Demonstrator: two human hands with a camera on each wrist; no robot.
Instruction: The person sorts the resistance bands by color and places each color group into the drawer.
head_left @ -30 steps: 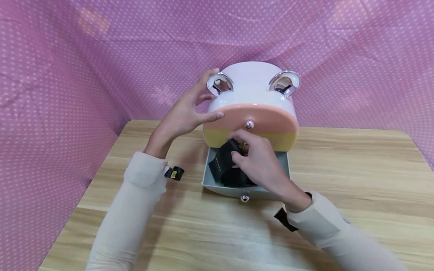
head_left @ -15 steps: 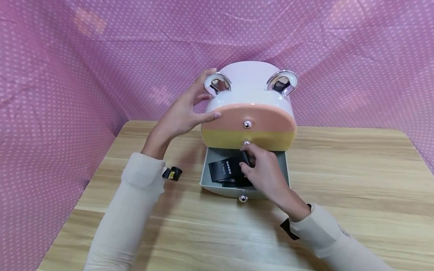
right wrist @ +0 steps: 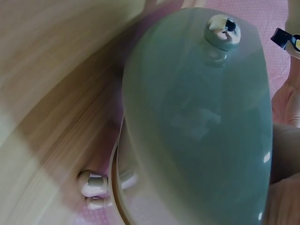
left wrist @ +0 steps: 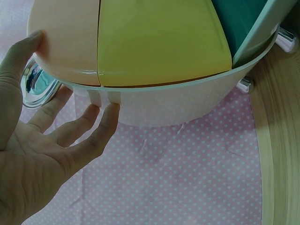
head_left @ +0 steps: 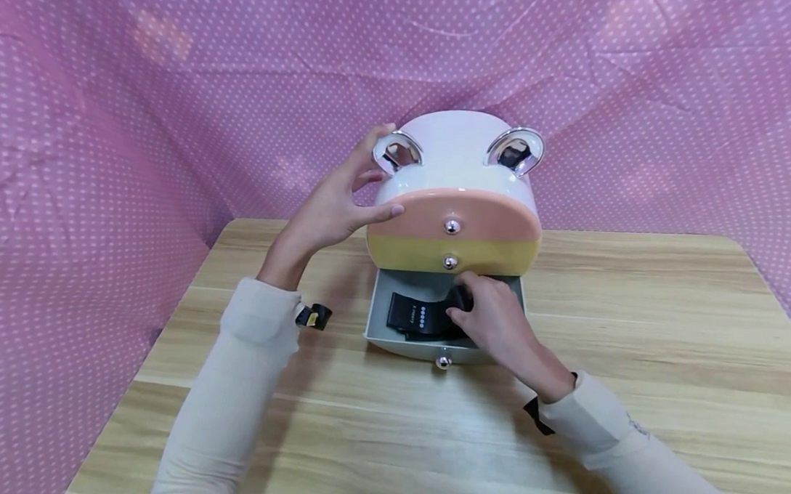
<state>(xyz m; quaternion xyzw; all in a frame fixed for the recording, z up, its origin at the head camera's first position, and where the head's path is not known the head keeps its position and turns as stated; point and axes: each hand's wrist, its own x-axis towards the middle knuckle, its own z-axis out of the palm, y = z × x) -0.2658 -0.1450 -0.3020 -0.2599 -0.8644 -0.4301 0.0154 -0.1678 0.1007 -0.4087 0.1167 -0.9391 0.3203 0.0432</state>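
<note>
A small white drawer box [head_left: 460, 146] with silver ears and coloured fronts stands on the table. Its bottom grey-green drawer [head_left: 399, 346] is pulled out. My left hand [head_left: 331, 205] holds the box's left side, thumb on the peach front and fingers against the side wall; the left wrist view shows those fingers [left wrist: 79, 125] bent on the white shell. Inside the drawer lies a folded black band [head_left: 416, 315] with white dots and lettering. My right hand [head_left: 499, 320] pinches its right end between thumb and fingers. In the right wrist view the drawer front [right wrist: 197, 108] hides the band.
The peach and yellow drawers [head_left: 494, 251] above are closed, each with a silver knob. Another knob [head_left: 443, 362] sticks out of the open drawer's front. Wooden tabletop [head_left: 647, 325] surrounds the box, with a pink dotted cloth [head_left: 298, 83] hanging behind.
My right hand has moved right and lower in the drawer, and the black band now lies flatter, its dotted face showing. The left hand keeps its place on the box.
</note>
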